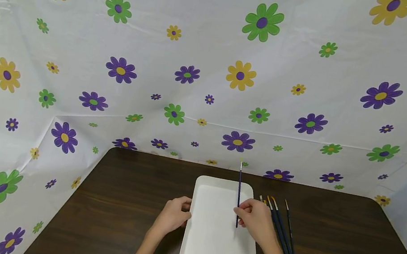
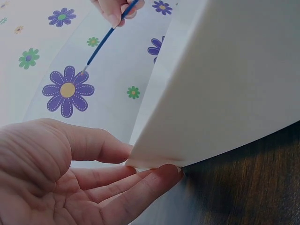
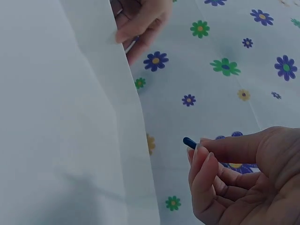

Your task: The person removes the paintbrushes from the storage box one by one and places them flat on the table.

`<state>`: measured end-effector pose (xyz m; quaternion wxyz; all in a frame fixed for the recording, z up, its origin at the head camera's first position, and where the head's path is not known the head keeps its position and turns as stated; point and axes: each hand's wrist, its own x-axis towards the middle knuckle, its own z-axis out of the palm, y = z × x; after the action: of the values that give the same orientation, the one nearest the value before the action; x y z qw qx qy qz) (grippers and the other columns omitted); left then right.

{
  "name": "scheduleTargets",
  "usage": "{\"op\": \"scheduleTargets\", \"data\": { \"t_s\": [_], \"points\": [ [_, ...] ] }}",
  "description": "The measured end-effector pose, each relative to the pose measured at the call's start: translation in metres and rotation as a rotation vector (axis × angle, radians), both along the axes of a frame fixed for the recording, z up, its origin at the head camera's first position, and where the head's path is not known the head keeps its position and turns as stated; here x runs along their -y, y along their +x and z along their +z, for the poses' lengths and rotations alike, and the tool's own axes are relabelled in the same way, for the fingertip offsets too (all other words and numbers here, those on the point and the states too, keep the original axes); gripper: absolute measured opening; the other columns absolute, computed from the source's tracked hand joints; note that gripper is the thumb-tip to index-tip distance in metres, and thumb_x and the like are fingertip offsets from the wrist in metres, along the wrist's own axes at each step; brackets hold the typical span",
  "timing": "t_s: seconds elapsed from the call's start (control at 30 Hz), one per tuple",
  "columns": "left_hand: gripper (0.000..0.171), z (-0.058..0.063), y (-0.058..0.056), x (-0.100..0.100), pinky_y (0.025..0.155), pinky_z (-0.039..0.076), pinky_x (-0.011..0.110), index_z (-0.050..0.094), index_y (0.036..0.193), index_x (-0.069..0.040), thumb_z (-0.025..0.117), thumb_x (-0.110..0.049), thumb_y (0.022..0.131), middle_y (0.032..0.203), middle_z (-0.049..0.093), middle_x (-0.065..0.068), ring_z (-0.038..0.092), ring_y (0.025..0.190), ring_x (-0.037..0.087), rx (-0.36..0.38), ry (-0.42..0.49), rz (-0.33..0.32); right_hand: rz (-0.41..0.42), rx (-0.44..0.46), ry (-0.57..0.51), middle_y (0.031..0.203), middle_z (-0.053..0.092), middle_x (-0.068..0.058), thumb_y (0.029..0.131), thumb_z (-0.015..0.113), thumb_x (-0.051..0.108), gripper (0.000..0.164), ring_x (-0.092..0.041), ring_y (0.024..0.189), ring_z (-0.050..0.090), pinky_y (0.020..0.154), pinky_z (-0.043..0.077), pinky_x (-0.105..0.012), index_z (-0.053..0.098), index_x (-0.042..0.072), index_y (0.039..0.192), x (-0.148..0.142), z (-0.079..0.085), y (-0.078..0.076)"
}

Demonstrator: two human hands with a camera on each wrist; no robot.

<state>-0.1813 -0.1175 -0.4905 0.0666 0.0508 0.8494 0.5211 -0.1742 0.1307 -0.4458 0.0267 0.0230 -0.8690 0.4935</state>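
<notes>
A white rectangular tray (image 1: 213,242) lies on the dark table. At its left edge my left hand (image 1: 173,215) pinches the rim between thumb and fingers, as the left wrist view shows up close on the tray (image 2: 225,84). Over the tray's right side, my right hand (image 1: 254,220) pinches a thin blue paintbrush (image 1: 240,183) near its handle end. The bristles point up and away from me. In the right wrist view the rounded blue tip of the paintbrush (image 3: 189,142) pokes out between thumb and fingertips.
Several more paintbrushes (image 1: 284,234) lie on the wooden table (image 1: 350,243) to the right of the tray, partly behind my right forearm. A white cloth (image 1: 215,11) printed with flowers hangs behind the table and along its sides.
</notes>
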Motion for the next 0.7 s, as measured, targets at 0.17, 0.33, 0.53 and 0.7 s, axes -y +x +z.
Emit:
{"op": "scheduleTargets", "data": {
  "t_s": [0.17, 0.33, 0.53, 0.7],
  "points": [
    [0.037, 0.001, 0.000, -0.001, 0.059, 0.059, 0.037, 0.064, 0.127, 0.010, 0.063, 0.006, 0.091, 0.109, 0.072, 0.024, 0.069, 0.066, 0.022, 0.000, -0.003, 0.003, -0.004, 0.009, 0.023, 0.069, 0.062, -0.005, 0.093, 0.071, 0.001, 0.009, -0.016, 0.058, 0.060, 0.055, 0.055, -0.025, 0.068, -0.008, 0.093, -0.016, 0.003, -0.003],
    [0.036, 0.001, 0.001, -0.001, 0.059, 0.059, 0.036, 0.064, 0.127, 0.010, 0.063, 0.006, 0.091, 0.108, 0.072, 0.023, 0.068, 0.066, 0.022, -0.001, 0.001, 0.005, 0.001, -0.001, 0.089, 0.069, 0.063, -0.005, 0.094, 0.069, 0.002, 0.012, -0.020, 0.059, 0.063, 0.056, 0.057, -0.027, 0.068, -0.011, 0.094, -0.036, 0.005, -0.005],
    [0.036, 0.001, 0.000, -0.001, 0.058, 0.058, 0.035, 0.064, 0.127, 0.010, 0.063, 0.005, 0.091, 0.109, 0.072, 0.023, 0.067, 0.061, 0.021, -0.006, -0.017, 0.002, 0.013, 0.045, 0.185, 0.069, 0.065, -0.007, 0.094, 0.067, 0.001, 0.011, -0.024, 0.062, 0.066, 0.057, 0.057, -0.030, 0.067, -0.009, 0.089, -0.063, 0.008, -0.007],
    [0.037, 0.001, 0.000, -0.001, 0.057, 0.056, 0.033, 0.064, 0.127, 0.009, 0.063, 0.005, 0.090, 0.109, 0.072, 0.023, 0.065, 0.058, 0.020, -0.010, -0.023, 0.004, 0.033, 0.091, 0.256, 0.071, 0.065, -0.006, 0.095, 0.068, 0.001, 0.013, -0.020, 0.063, 0.065, 0.060, 0.058, -0.032, 0.067, -0.009, 0.087, -0.084, 0.008, -0.010]
  ]
}}
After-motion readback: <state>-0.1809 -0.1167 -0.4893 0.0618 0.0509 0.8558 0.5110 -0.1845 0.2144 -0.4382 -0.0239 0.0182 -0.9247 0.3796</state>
